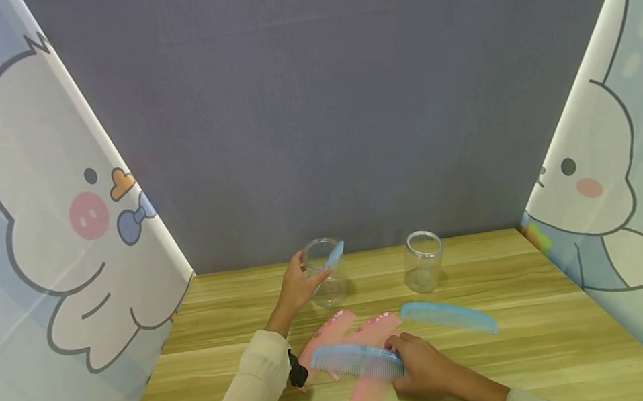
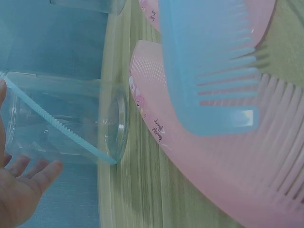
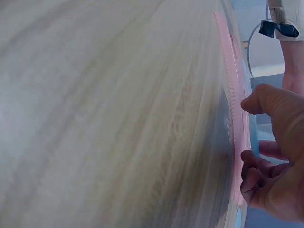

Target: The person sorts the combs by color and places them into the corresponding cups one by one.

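My left hand holds a clear jar near its rim, thumb on the near side and fingers round the left. Inside this jar a small blue comb leans slantwise, its tip at the mouth. My right hand pinches a larger blue comb by its right end, above pink combs on the table. In the right wrist view, the thumb and curled fingers of the right hand close on the comb's edge, which is mostly hidden.
To the right stands a second clear jar. Another blue comb lies on the wooden table in front of it. A grey panel rises behind the table, with cartoon-printed cloth at both sides.
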The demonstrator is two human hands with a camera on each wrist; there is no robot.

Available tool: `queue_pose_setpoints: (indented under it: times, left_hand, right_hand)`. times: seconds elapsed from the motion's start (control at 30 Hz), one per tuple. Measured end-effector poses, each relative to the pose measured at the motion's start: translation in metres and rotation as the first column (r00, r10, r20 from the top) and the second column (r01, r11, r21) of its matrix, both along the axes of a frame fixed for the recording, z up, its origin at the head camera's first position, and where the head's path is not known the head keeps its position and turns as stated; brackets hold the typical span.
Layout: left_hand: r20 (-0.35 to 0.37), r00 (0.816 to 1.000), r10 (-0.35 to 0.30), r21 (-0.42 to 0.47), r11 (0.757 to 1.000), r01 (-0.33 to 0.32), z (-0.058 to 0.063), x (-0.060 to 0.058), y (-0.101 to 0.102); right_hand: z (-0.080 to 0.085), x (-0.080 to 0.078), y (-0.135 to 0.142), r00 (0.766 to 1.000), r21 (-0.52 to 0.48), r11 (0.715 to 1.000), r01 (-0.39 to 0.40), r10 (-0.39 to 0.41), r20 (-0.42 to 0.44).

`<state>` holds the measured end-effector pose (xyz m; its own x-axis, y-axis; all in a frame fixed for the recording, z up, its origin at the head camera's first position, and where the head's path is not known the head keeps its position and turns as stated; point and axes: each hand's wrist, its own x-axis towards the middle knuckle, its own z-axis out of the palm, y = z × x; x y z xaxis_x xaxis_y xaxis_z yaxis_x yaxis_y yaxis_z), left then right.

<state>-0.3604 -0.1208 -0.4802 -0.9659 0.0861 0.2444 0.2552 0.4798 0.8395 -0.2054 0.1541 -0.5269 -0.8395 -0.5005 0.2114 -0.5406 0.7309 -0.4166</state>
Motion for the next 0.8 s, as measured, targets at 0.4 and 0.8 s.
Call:
queue_pose_setpoints:
  times: [0.4,0.8]
  left_hand:
    - [0.006,1.000,0.001,0.005,1.000,-0.001,0.000,-0.001,0.000]
    - [0.000,1.000,-0.003,0.004,1.000,0.003,0.001,0.001,0.000]
  right_hand:
    - [-0.004,-0.015,0.009,0.998,-0.185,0.982,0.021,-0.011,0.055]
    - [0.000,-0.026,0.019,0.995,-0.271,0.961,0.052,-0.027,0.094]
